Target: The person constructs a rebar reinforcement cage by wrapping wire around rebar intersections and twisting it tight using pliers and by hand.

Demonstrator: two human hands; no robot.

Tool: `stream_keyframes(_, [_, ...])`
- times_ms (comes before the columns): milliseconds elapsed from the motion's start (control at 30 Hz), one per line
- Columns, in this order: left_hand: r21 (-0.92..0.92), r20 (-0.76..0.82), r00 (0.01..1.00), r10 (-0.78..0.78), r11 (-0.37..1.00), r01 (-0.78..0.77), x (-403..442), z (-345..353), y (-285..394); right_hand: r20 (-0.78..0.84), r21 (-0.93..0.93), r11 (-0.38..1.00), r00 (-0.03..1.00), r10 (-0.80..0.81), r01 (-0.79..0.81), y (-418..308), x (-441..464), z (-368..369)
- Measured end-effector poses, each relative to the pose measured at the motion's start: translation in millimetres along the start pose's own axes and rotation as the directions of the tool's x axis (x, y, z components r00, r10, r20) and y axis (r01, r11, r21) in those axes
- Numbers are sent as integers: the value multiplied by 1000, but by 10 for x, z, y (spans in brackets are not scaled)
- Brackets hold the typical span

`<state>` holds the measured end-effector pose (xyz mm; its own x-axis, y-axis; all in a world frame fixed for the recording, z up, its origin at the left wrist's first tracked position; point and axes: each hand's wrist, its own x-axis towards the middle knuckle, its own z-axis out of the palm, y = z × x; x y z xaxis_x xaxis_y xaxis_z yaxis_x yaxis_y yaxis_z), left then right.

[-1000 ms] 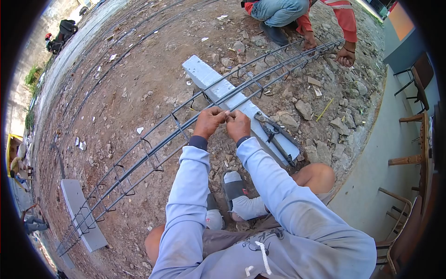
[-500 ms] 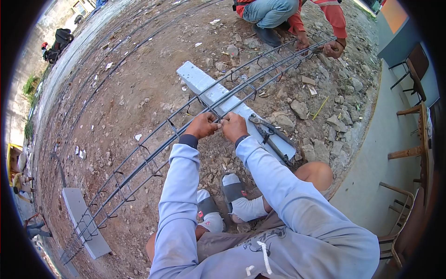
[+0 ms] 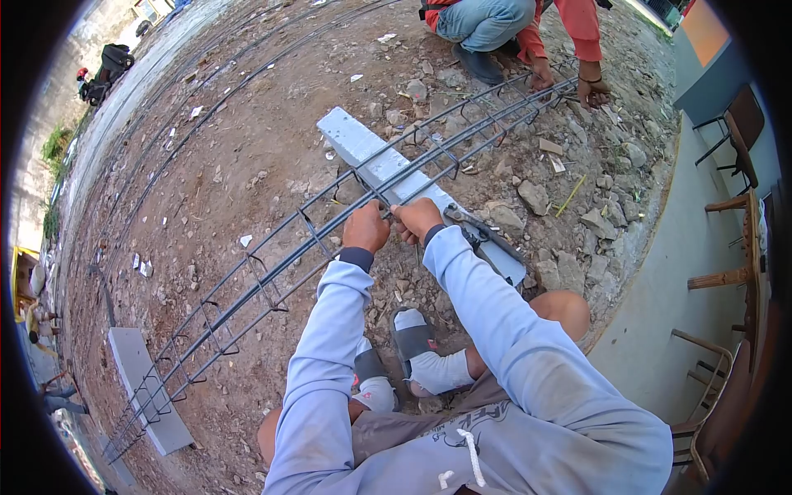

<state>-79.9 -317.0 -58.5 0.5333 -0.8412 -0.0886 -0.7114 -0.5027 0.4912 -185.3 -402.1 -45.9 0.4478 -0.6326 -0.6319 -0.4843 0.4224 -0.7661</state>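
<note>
A long rebar cage of thin steel bars and bent stirrups runs diagonally across the view. It rests on a pale block under its middle and another pale block near its lower left end. My left hand is closed in a pinch at the near side of the cage. Beside it, my right hand pinches at the same joint, its fingertips almost meeting the left ones. Whatever sits between the fingers is too small to make out. Dark-handled pincers lie on the block, right of my right hand.
A co-worker in red sleeves crouches at the cage's far end, hands near the bars. Broken stones litter the dirt on the right. Chairs stand on the paved strip. Long loose bars lie on the ground at left.
Both my hands have shifted slightly, the left one turning more upright and the right one lowering its fingers. The co-worker's right-side hand has dropped and opened beside the cage's end.
</note>
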Motion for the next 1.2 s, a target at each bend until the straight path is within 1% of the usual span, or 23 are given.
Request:
stream_keyframes(33, [-18, -11, 1000, -14, 1000, 14, 9, 6, -1, 2, 12, 1000, 1000, -8, 8, 33, 20, 12])
stream_keyframes(133, [-96, 102, 995, -3, 995, 13, 64, -86, -10, -3, 38, 997, 998, -65, 65, 134, -29, 8])
stream_keyframes(200, [-260, 143, 990, 3, 965, 34, 82, -106, -66, -33, 38, 994, 995, -98, 99, 174, -57, 30])
stream_keyframes(233, [-336, 162, 987, 7, 941, 48, 76, -111, -94, -31, 65, 994, 996, -82, 84, 184, -74, 42])
stream_keyframes(300, [-513, 132, 991, -14, 855, 80, 17, -60, -102, -25, 121, 991, 998, -55, 58, 178, -99, 66])
stream_keyframes(333, [-595, 117, 993, -25, 799, 90, 1, -40, -109, -24, 105, 993, 998, -52, 54, 184, -81, 78])
stream_keyframes(433, [-721, 147, 987, -63, 676, 150, 15, -4, -145, -32, 69, 996, 998, -48, 50, 209, -45, 78])
stream_keyframes(533, [-711, 130, 987, -91, 685, 157, 16, -7, -151, -39, 46, 997, 997, -60, 62, 193, -44, 70])
stream_keyframes(600, [-737, 80, 991, -111, 662, 134, 25, 43, -167, -39, 29, 998, 997, -60, 61, 192, -47, 72])
stream_keyframes(733, [-768, -3, 990, -140, 635, 88, -27, 72, -133, -50, 67, 997, 998, -38, 41, 181, -43, 90])
stream_keyframes(833, [-765, -90, 980, -178, 642, 46, -103, 69, -49, -61, 53, 998, 997, -36, 39, 168, -67, 99])
stream_keyframes(933, [-681, -159, 974, -164, 732, 12, -160, 37, -17, -70, 42, 998, 997, -37, 40, 143, -96, 88])
stream_keyframes(1033, [-694, -256, 958, -126, 715, -92, -202, 61, 13, -84, 34, 999, 996, -40, 43, 133, -124, 76])
stream_keyframes(1133, [-619, -293, 954, -70, 774, -133, -289, -5, 78, -86, 55, 998, 996, -38, 43, 131, -138, 75])
stream_keyframes(1200, [-607, -271, 961, -56, 785, -125, -302, 5, 67, -90, 58, 997, 995, -41, 47, 121, -150, 77])
